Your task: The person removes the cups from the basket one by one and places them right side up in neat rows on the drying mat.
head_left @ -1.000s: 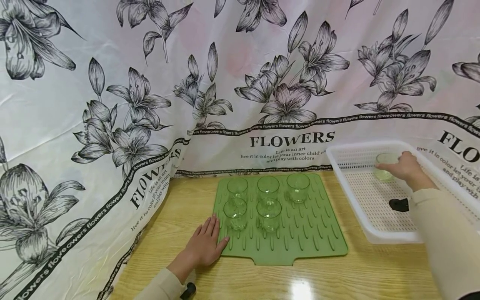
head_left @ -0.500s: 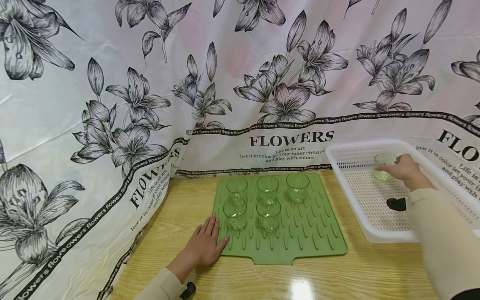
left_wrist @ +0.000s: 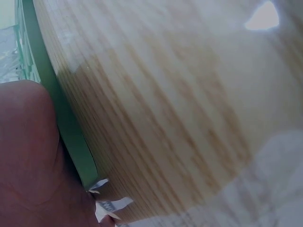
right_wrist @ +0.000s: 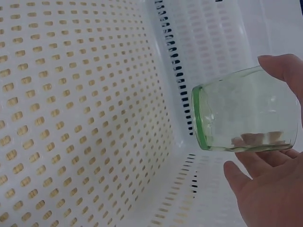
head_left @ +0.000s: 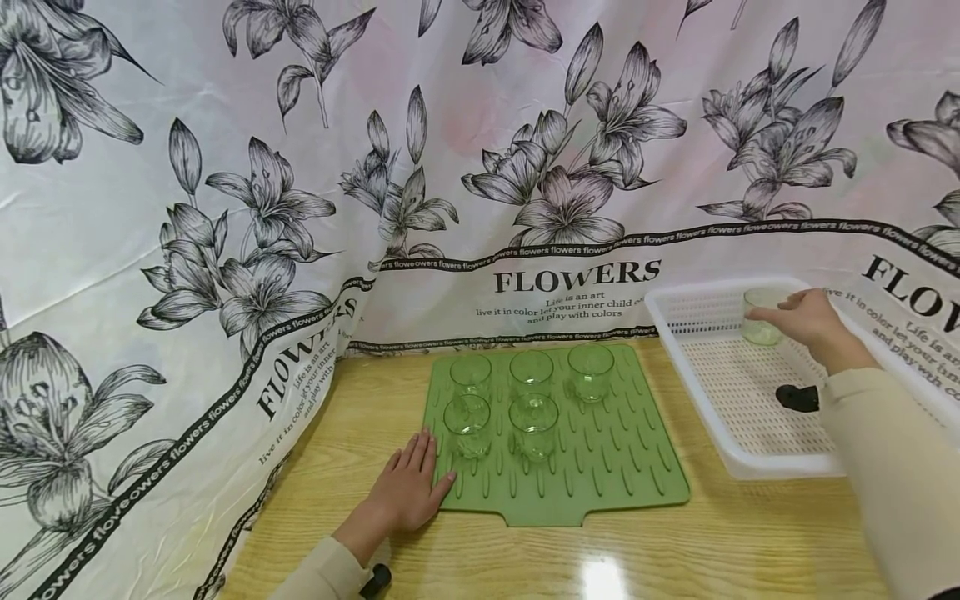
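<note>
In the head view, my right hand (head_left: 813,327) grips a clear, green-tinted drinking glass (head_left: 761,321) near the back of the white plastic basket (head_left: 738,467). The right wrist view shows thumb and fingers on either side of this glass (right_wrist: 241,113), its thick green base over the perforated floor. My left hand (head_left: 408,492) lies flat, its fingers and thumb touching the left edge of the green ridged mat (head_left: 615,467). Several similar glasses stand on the mat in two rows, including a front-row glass (head_left: 533,429) and the back right glass (head_left: 590,375).
Under the mat and basket is a wood-grain table (head_left: 465,558). A flower-printed curtain (head_left: 420,208) hangs close behind and along the left side. The basket's raised rim stands to the right of the mat. A black object (head_left: 797,398) shows beside the right sleeve.
My right hand has raised the glass slightly from the basket floor. The left hand and the glasses on the mat stay in place; the head view has shifted a little.
</note>
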Available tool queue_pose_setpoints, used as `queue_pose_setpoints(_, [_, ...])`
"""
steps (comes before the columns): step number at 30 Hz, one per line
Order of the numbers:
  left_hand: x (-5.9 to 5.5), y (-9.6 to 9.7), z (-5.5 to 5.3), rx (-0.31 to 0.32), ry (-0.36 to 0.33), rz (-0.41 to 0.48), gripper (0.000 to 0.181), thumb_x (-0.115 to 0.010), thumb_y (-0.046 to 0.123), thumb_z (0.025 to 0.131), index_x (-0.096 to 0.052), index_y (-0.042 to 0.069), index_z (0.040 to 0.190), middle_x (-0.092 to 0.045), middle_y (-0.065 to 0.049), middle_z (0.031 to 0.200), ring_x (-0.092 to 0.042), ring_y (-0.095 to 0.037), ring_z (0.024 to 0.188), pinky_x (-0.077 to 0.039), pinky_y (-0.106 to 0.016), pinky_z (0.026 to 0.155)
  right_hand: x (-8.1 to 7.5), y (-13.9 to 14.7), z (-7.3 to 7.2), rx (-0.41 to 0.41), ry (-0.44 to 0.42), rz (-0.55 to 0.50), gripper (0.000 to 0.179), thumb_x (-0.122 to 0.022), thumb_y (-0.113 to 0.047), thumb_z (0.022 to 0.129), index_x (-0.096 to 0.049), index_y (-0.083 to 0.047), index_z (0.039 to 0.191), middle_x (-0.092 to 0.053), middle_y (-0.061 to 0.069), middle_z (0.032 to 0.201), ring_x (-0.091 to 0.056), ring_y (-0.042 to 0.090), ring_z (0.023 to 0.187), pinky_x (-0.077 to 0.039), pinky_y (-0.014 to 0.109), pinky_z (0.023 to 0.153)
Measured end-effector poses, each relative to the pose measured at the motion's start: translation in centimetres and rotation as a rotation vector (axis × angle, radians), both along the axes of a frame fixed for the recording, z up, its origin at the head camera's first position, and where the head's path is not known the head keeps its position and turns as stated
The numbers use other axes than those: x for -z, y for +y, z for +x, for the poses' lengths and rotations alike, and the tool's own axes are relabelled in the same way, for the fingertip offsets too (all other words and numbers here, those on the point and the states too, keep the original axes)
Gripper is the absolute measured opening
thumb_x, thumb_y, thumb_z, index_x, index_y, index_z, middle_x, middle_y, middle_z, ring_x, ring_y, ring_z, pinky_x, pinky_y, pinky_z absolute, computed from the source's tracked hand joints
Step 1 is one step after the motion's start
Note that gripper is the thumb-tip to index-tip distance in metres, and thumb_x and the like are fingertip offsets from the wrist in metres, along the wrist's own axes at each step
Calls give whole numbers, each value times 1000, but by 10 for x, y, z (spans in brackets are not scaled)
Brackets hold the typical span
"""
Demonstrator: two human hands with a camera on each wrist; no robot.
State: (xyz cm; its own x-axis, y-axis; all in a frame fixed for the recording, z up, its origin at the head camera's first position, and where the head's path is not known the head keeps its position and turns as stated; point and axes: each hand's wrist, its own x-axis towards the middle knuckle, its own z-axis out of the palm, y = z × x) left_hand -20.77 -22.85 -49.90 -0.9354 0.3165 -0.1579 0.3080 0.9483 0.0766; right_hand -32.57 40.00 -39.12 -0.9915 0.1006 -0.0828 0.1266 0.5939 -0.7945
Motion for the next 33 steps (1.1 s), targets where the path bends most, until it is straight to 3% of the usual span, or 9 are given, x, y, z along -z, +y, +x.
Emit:
queue_pose_setpoints(10, [1, 1, 1, 7, 1, 13, 80, -25, 59, 109, -18, -1, 163, -9, -18, 170, -12, -37, 157, -18, -56, 124, -7, -4, 1, -40, 34, -20, 109, -58, -48, 103, 10, 21, 151, -10, 46, 157, -8, 65, 143, -19, 76, 112])
queue_pose_setpoints(21, [-12, 5, 7, 12, -30, 14, 84, -22, 61, 108, -16, -2, 162, -8, -20, 170, -10, -39, 156, -17, -58, 123, -17, -9, 10, -45, 29, 23, 108, -60, -51, 101, -1, 22, 153, -17, 46, 155, -18, 66, 139, -23, 76, 110])
queue_pose_setpoints(33, [5, -1, -2, 13, 2, 12, 82, -23, 61, 108, -17, 0, 163, -7, -17, 171, -11, -36, 157, -19, -56, 124, -24, -16, 16, -55, 18, 42, 111, -66, -54, 97, -5, 21, 153, -20, 45, 155, -21, 65, 138, -26, 75, 109])
